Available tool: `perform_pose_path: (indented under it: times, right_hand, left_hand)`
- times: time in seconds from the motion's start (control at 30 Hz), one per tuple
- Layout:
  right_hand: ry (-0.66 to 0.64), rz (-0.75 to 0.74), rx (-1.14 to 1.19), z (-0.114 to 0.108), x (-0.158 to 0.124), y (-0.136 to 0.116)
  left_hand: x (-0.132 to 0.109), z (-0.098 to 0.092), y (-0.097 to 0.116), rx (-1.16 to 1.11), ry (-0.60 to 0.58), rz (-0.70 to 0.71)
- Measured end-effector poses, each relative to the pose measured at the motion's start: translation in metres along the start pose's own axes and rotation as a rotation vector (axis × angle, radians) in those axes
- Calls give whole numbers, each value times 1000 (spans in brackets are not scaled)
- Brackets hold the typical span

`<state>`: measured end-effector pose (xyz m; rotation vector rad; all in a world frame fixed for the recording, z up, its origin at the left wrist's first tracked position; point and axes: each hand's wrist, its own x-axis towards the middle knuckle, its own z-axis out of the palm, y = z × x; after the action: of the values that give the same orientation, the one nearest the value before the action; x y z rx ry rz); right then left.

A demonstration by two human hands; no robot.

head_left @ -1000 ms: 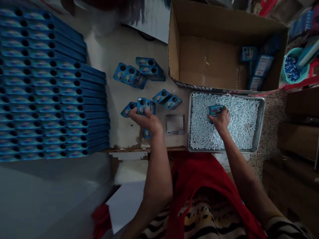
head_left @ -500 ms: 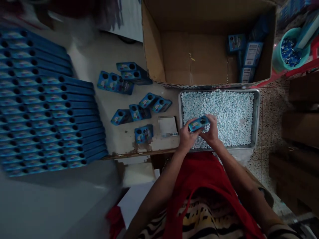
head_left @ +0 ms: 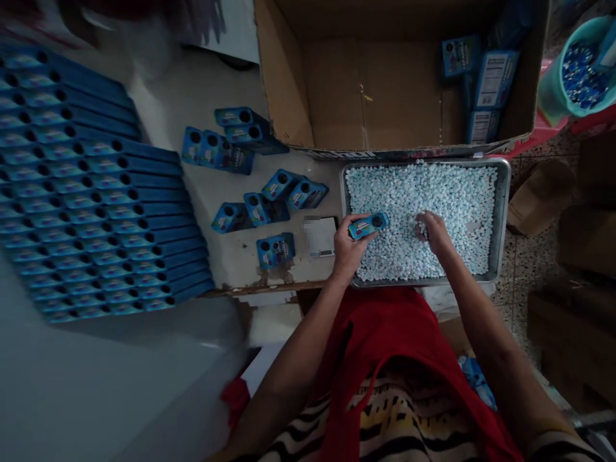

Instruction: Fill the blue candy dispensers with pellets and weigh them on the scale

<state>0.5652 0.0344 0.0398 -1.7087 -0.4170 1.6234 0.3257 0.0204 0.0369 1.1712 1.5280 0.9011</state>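
My left hand (head_left: 350, 247) is wrapped round a small blue printed box (head_left: 368, 226) with a dark round opening near one end. It holds the box over the left part of a metal tray (head_left: 501, 224). Small white and pale-blue pellets (head_left: 447, 192) cover the tray's bottom. My right hand (head_left: 436, 232) is down at the pellets, right of the box, with its fingers curled together and some pellets showing at the fingertips. Between the two hands is a gap. Left of the tray lies a small flat scale-like device (head_left: 321, 236), partly blurred.
Several similar boxes (head_left: 275, 249) stand on the table to the left, beside a large stack of blue boxes (head_left: 106, 212). Beyond the tray, a big cardboard carton (head_left: 337, 96) holds a few boxes. A turquoise bucket (head_left: 553, 90) with blue shiny pieces is at far right.
Both hands were at the box; my right hand has let go and moved right, down to the pellets. My left hand has shifted slightly left with the box. The view has shifted a little.
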Motion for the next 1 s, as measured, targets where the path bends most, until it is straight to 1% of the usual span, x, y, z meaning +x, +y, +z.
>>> perform_pose_path:
  times: [0.03,0.1,0.13,0.17,0.23,0.3,0.37,0.5,0.57,0.63,0.67,0.73,0.8,0.83,0.9,0.93,0.97,1.0]
  right_hand:
    - [-75,30,106,0,-5,-7]
    - [-217,34,323,4,-19,-23]
    - [-257,4,431,9,-26,-32]
    - [-266,-48,505,17,-34,-40]
    - [-256,-163,556,35,-46,-54]
    - [-244,-271,520,53,-52,-63]
    - [-239,-364,443,66,-54,-65]
    - [-184,-495,323,80,-54,-56]
    - [-121,-521,307,85,-53,-53]
    - [-30,-522,329,88,-50,-52]
    - [11,-501,359,86,-47,-52]
    - [52,-402,459,77,-37,-52]
    - [46,-245,556,57,-25,-49]
    - [47,-167,570,44,-20,-46]
    - [112,-67,465,17,-15,-37]
    - [171,-61,358,4,-15,-32]
    - [238,-88,234,-8,-18,-27]
    - [276,-116,128,-18,-22,-22]
  left_hand:
    - [-1,1,2,21,-4,11]
    - [-4,2,9,97,0,39]
    - [-5,2,13,142,2,53]
    - [-7,3,17,185,5,66]
    - [-9,6,24,245,1,90]
    - [-10,8,30,274,-16,104]
    - [-10,11,33,288,-24,102]
    - [-10,18,31,268,-22,92]
    - [-10,21,30,249,-24,98]
    - [-9,23,29,238,-23,106]
    - [-8,23,28,237,-25,107]
    - [-6,23,27,231,-28,100]
    - [-3,21,23,183,-34,72]
    - [-2,20,21,133,-32,50]
    - [1,16,16,-6,-25,2]
    - [3,13,14,-79,-35,-21]
    - [4,11,13,-145,-57,-41]
    - [5,9,12,-200,-83,-59]
